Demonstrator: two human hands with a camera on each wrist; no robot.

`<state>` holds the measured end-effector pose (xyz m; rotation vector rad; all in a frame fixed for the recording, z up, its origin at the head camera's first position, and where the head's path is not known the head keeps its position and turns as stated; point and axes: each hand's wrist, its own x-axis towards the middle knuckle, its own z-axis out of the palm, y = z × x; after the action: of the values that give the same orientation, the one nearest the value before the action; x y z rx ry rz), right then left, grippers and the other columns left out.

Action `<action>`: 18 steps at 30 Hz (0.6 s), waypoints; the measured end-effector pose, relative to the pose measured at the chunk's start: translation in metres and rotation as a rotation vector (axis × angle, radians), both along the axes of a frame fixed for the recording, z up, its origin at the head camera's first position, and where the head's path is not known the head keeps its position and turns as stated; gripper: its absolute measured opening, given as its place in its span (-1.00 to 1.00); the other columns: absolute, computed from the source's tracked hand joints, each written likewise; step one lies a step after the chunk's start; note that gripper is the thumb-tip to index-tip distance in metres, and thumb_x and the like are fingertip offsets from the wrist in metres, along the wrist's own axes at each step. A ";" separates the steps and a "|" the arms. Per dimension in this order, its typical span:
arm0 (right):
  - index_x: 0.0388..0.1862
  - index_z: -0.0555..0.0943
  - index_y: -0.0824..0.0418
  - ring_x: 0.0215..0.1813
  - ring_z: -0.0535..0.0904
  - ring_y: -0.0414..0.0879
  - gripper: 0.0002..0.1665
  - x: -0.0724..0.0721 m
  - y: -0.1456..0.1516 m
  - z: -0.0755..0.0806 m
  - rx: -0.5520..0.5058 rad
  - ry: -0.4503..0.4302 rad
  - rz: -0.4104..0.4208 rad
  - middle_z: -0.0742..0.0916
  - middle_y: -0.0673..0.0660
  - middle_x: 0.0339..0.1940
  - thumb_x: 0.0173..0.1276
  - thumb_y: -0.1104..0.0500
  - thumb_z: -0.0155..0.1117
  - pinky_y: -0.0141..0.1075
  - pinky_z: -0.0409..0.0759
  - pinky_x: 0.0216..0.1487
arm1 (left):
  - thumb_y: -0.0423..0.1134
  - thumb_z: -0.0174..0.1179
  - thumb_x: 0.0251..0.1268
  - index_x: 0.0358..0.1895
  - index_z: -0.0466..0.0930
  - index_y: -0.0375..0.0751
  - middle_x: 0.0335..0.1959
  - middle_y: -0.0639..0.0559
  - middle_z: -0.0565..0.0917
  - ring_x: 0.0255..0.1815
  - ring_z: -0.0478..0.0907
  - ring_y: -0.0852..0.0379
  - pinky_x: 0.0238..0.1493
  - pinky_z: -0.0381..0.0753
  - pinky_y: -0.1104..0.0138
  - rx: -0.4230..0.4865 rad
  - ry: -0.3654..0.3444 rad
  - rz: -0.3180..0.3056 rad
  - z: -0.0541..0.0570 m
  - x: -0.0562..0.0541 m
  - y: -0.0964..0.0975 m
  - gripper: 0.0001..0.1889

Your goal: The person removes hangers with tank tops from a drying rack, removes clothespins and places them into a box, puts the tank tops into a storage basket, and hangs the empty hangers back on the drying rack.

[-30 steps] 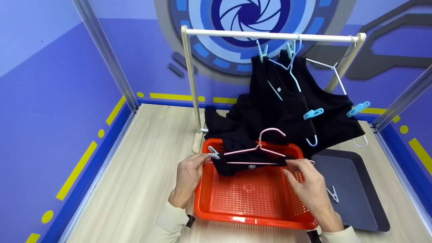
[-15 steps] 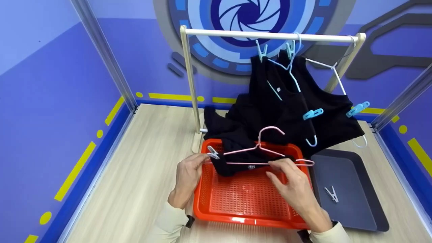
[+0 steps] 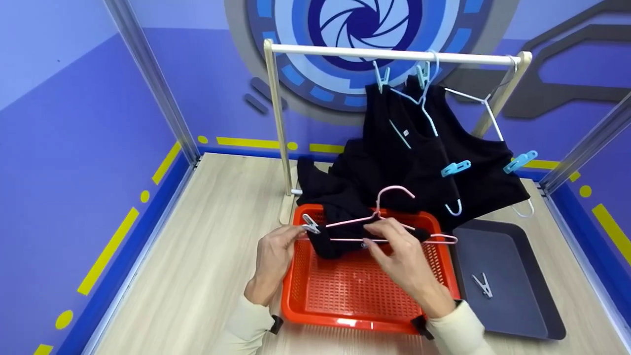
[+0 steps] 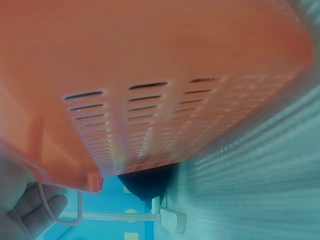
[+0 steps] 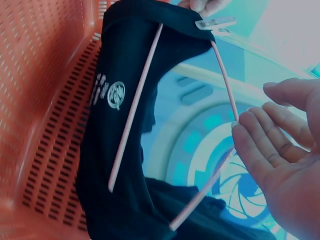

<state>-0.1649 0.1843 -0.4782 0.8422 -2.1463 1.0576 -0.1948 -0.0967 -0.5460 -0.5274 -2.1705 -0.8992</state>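
My left hand (image 3: pixel 276 251) grips the left end of a pink clothes hanger (image 3: pixel 394 189), beside the red basket's rim. In the left wrist view the hanger's end loop (image 4: pixel 75 221) passes by its fingers. A black tank top (image 5: pixel 125 60) is on the hanger, its left strap clipped by a grey clothespin (image 3: pixel 311 224). My right hand (image 3: pixel 402 254) hovers in front of the hanger's middle, fingers extended and holding nothing. Its fingertips come near the hanger's upper bar in the right wrist view; whether they touch it cannot be told.
Below lies a red perforated basket (image 3: pixel 365 323). To its right is a dark grey tray (image 3: pixel 512 256) with a loose grey clothespin (image 3: pixel 483 285). Behind, a wooden rack (image 3: pixel 345 51) carries black tank tops (image 3: pixel 394 162) on hangers with light blue clothespins (image 3: pixel 456 168).
My right hand has let go of the tank top's right strap and moved left to the hanger's middle. My left hand keeps its grip on the hanger's end.
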 end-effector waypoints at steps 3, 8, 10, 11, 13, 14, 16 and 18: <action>0.01 0.74 0.31 -0.03 0.75 -0.01 -0.64 -0.005 -0.010 -0.003 -0.020 0.026 0.032 0.77 0.11 -0.07 0.24 0.48 0.55 -0.45 0.59 0.13 | -0.45 0.46 0.25 -0.21 0.89 -0.16 -0.29 0.05 0.84 -0.26 0.81 0.08 -0.26 0.76 0.16 -0.002 0.003 0.000 0.000 0.000 0.000 -0.87; 0.01 0.73 0.31 -0.06 0.74 0.00 -0.61 -0.013 -0.021 -0.003 -0.036 0.106 0.052 0.76 0.12 -0.08 0.21 0.52 0.54 -0.40 0.63 0.08 | -0.40 0.48 0.23 -0.22 0.88 -0.16 -0.30 0.07 0.83 -0.28 0.80 0.09 -0.28 0.75 0.17 -0.009 0.024 -0.008 0.000 0.000 0.000 -0.90; 0.01 0.72 0.32 -0.06 0.74 0.00 -0.62 -0.015 -0.023 -0.003 -0.029 0.126 0.050 0.76 0.12 -0.08 0.22 0.52 0.53 -0.36 0.65 0.06 | -0.40 0.49 0.22 -0.23 0.88 -0.17 -0.30 0.08 0.83 -0.29 0.80 0.09 -0.28 0.75 0.18 -0.008 0.027 -0.011 0.000 0.000 0.000 -0.90; 0.02 0.73 0.32 -0.05 0.73 0.00 -0.63 -0.017 -0.024 -0.002 -0.030 0.125 0.048 0.76 0.12 -0.07 0.24 0.51 0.52 -0.35 0.65 0.07 | -0.40 0.49 0.22 -0.23 0.88 -0.17 -0.30 0.08 0.83 -0.29 0.80 0.09 -0.28 0.75 0.18 -0.007 0.026 -0.012 0.000 0.000 0.000 -0.90; 0.03 0.73 0.31 -0.04 0.73 0.00 -0.65 -0.019 -0.027 -0.003 -0.027 0.122 0.048 0.76 0.11 -0.07 0.27 0.49 0.51 -0.32 0.64 0.07 | -0.41 0.48 0.22 -0.22 0.88 -0.17 -0.30 0.08 0.83 -0.29 0.80 0.09 -0.28 0.75 0.17 -0.003 0.021 -0.012 0.001 0.000 0.000 -0.89; 0.03 0.73 0.31 -0.03 0.73 0.00 -0.65 -0.021 -0.028 -0.003 -0.022 0.119 0.049 0.76 0.11 -0.06 0.28 0.48 0.51 -0.32 0.64 0.08 | -0.42 0.48 0.22 -0.22 0.88 -0.17 -0.30 0.08 0.83 -0.29 0.80 0.09 -0.28 0.75 0.17 -0.001 0.018 -0.010 0.001 0.000 0.000 -0.89; 0.03 0.74 0.30 -0.03 0.73 0.00 -0.65 -0.023 -0.031 -0.006 -0.021 0.114 0.052 0.76 0.11 -0.06 0.28 0.48 0.51 -0.31 0.64 0.08 | -0.42 0.48 0.22 -0.23 0.88 -0.17 -0.30 0.08 0.83 -0.29 0.80 0.09 -0.28 0.75 0.16 0.000 0.012 -0.006 0.001 0.000 -0.001 -0.89; 0.02 0.74 0.30 -0.04 0.73 0.00 -0.65 -0.025 -0.034 -0.009 -0.015 0.122 0.057 0.76 0.12 -0.07 0.27 0.49 0.51 -0.31 0.65 0.07 | -0.42 0.48 0.23 -0.23 0.88 -0.17 -0.31 0.07 0.83 -0.29 0.80 0.09 -0.28 0.75 0.17 -0.003 0.012 -0.002 0.001 -0.001 -0.001 -0.90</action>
<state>-0.1900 0.1507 -0.4867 0.9409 -2.0214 1.0221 -0.1954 -0.0975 -0.5451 -0.5355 -2.1609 -0.8923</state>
